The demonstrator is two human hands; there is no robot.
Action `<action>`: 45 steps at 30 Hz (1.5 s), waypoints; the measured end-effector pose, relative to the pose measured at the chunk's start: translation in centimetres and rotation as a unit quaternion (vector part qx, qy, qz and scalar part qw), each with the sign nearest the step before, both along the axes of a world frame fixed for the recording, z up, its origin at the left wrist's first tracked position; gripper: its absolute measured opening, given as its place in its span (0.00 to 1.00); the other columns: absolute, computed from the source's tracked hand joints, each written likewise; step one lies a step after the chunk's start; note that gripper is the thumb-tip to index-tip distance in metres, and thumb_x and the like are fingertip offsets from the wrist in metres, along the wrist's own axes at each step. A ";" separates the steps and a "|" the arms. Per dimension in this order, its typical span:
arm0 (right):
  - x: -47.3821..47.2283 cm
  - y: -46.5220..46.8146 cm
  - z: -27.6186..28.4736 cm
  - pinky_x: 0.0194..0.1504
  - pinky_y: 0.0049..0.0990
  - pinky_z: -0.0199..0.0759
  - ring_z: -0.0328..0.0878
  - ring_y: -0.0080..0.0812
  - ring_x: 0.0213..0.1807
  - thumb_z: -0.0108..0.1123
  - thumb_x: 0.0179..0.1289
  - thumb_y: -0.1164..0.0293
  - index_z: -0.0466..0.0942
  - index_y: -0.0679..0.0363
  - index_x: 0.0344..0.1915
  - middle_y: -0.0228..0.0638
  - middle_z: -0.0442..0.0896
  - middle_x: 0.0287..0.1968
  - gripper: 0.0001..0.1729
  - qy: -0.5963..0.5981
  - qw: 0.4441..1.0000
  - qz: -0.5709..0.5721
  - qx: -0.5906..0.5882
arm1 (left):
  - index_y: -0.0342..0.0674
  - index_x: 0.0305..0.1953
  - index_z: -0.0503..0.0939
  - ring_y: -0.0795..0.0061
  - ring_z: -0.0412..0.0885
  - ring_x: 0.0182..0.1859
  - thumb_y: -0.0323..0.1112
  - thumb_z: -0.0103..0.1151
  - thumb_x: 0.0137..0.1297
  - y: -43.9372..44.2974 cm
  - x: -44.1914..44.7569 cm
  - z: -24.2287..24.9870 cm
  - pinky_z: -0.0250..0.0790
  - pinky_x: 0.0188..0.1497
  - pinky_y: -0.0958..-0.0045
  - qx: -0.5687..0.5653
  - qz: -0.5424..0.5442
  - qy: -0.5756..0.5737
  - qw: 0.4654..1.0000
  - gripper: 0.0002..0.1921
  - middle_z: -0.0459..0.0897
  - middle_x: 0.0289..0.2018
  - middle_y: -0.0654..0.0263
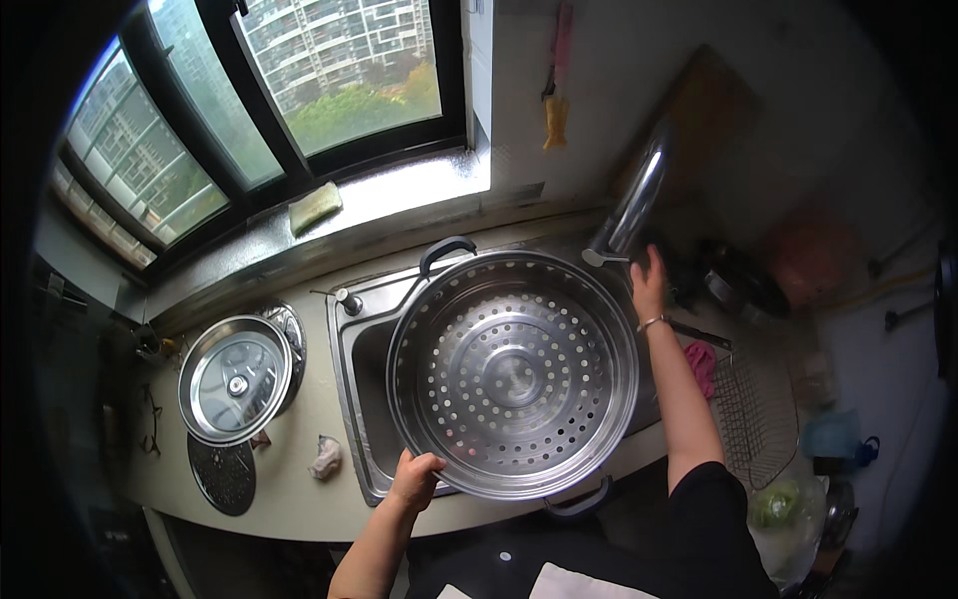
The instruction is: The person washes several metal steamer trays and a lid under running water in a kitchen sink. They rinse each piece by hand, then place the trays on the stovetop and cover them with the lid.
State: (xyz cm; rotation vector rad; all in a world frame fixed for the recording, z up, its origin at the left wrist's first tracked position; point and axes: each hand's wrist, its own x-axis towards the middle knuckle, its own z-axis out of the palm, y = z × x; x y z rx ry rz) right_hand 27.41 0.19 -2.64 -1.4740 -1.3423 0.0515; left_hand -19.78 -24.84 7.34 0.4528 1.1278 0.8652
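A large stainless steel steamer tier (516,382) with a perforated bottom and dark side handles lies tilted over a steel sink (374,397). My left hand (418,479) grips its near left rim, the thumb over the edge. Beyond the tier's right side, my right hand (650,284) is raised with its fingers apart, beside the lever of the chrome faucet (636,198). It holds nothing that I can see; whether it touches the lever is not clear. A bracelet circles that wrist.
Left on the counter are a glass pot lid (238,382), a dark perforated disc (222,475) and a crumpled cloth (326,457). A sponge (316,208) lies on the windowsill. At right stand a wire basket (756,419) and a pink cloth (701,368).
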 end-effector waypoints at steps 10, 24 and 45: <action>0.2 2.0 0.1 0.59 0.27 0.72 0.82 0.30 0.57 0.52 0.75 0.71 0.84 0.65 0.49 0.39 0.86 0.53 0.14 0.068 0.974 0.174 -0.126 | 0.24 0.59 0.70 0.51 0.82 0.53 0.24 0.46 0.47 -1.8 8.8 1.7 0.71 0.60 0.58 0.012 0.049 -0.024 0.998 0.32 0.82 0.50 0.45; -1.1 -17.4 1.7 0.67 0.39 0.67 0.70 0.40 0.68 0.67 0.62 0.45 0.63 0.67 0.69 0.43 0.72 0.67 0.48 0.606 0.645 0.335 -0.325 | 0.26 0.61 0.70 0.58 0.83 0.53 0.23 0.49 0.52 1.1 7.0 -0.9 0.72 0.61 0.61 0.029 0.028 0.003 0.999 0.29 0.84 0.48 0.51; -3.5 -20.8 2.0 0.59 0.40 0.74 0.82 0.45 0.50 0.55 0.51 0.70 0.78 0.71 0.51 0.46 0.84 0.48 0.27 0.681 0.615 0.199 -0.343 | 0.42 0.51 0.67 0.80 0.74 0.44 0.21 0.57 0.60 4.5 -7.9 -4.1 0.69 0.47 0.78 0.269 0.086 0.278 0.918 0.19 0.74 0.41 0.69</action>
